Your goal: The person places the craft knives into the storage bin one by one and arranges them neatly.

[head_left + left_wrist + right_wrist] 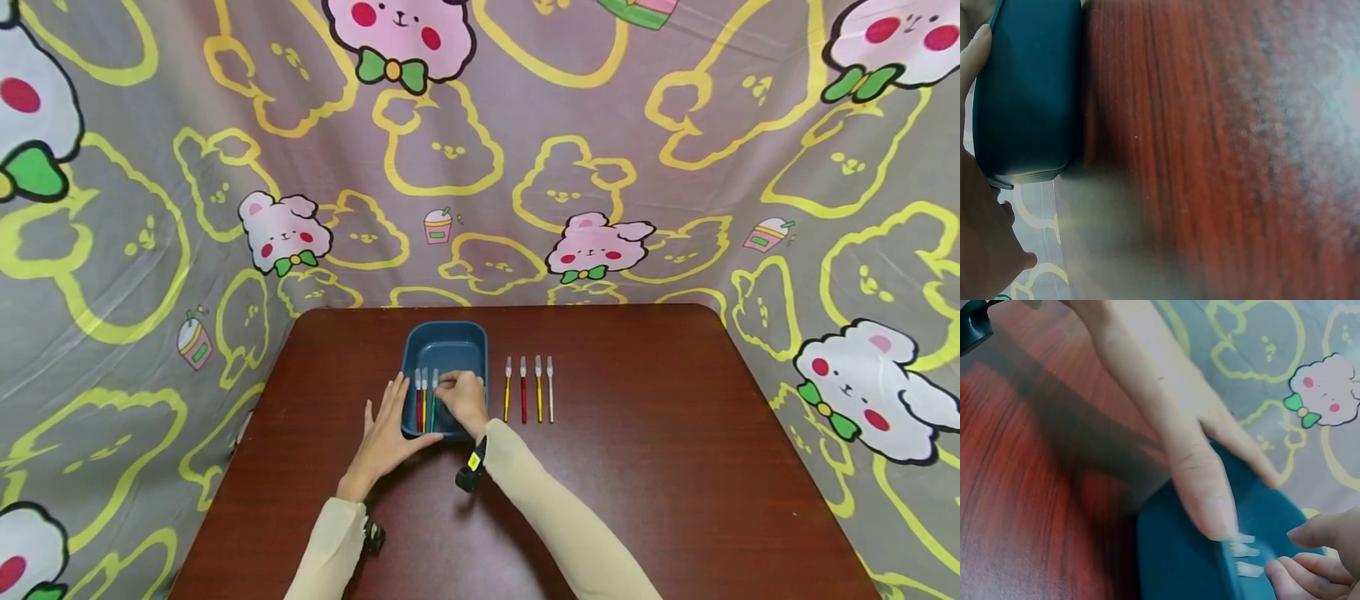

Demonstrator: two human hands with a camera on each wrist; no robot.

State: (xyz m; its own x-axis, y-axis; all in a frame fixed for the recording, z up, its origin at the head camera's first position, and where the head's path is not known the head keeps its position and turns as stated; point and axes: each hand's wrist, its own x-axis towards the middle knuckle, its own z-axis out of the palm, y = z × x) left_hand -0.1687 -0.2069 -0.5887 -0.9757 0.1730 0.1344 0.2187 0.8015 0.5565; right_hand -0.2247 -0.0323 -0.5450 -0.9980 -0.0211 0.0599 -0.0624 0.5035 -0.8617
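Right hand (462, 400): fingertips at green pen (432, 410), leftward in blue tray (447, 336); pinch cannot be told. Left hand (385, 435): fingers spread, bracing tray. Step, seemingly: loading tray. Next likely needs release, then nearest yellow pen (507, 402), rightward.

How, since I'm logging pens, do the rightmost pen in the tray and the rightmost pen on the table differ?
The tray pen has a green barrel; the table pen has a whitish one. The tray pen is inside the tray, the table pen on the table. The right hand is beside the tray pen; no hand touches the table pen. Both are slim, with pale caps at their far ends.
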